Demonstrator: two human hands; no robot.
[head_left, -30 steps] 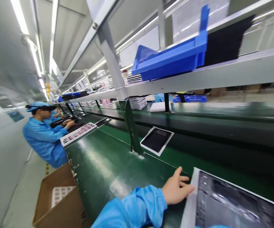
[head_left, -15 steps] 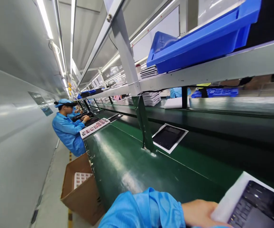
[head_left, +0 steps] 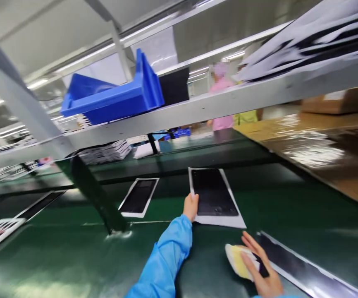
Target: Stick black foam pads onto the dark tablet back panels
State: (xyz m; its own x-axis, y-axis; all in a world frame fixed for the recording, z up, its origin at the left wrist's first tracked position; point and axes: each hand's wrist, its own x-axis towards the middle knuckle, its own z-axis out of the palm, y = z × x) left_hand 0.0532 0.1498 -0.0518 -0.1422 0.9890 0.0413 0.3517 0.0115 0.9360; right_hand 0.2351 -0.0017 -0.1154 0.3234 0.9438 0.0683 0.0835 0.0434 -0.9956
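My left hand point(head_left: 191, 205), in a blue sleeve, reaches forward and grips the left edge of a black keyboard panel on a white sheet point(head_left: 213, 194) lying on the green conveyor belt point(head_left: 73, 252). My right hand point(head_left: 261, 271) is low at the front, its fingers holding a yellow and white sponge-like pad point(head_left: 238, 260) with a small dark item against it. Just right of that hand lies another black panel with a white border point(head_left: 299, 269).
A second panel on a white sheet point(head_left: 138, 197) lies left of the held one, beside a green frame post point(head_left: 95, 196). Overhead, a grey shelf point(head_left: 197, 108) carries a blue bin point(head_left: 110, 98). A brown cardboard surface point(head_left: 328, 153) lies at right. A person in pink point(head_left: 221, 99) stands beyond.
The view has swung right, away from the line of workers. My left hand has moved the panel forward onto the belt; my right hand with the pad has come into view.
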